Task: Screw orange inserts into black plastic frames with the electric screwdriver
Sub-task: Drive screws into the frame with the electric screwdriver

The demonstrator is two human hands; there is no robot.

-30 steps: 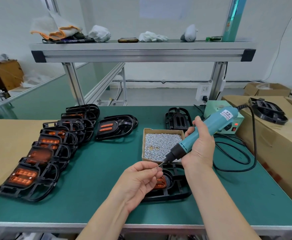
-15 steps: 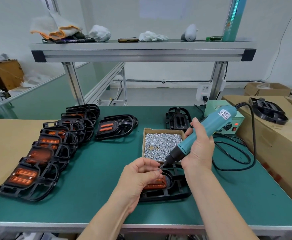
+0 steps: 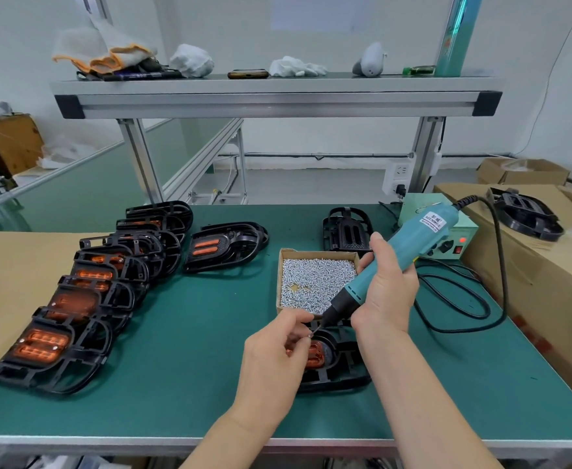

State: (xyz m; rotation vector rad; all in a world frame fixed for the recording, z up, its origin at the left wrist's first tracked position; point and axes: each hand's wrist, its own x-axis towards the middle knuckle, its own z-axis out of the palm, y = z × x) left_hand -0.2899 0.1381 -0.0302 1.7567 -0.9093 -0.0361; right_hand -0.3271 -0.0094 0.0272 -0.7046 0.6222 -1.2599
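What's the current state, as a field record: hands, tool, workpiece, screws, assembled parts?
left: left hand pinches a screw at the bit tip
right: right hand grips the electric screwdriver, tilted, bit pointing down-left
workpiece: black frame with orange insert, flat on the table under both hands
screws: heaped in an open cardboard box just behind the workpiece
assembled parts: overlapping row of frames with inserts on the table's left

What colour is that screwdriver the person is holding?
The electric screwdriver is teal with a black tip; head view.
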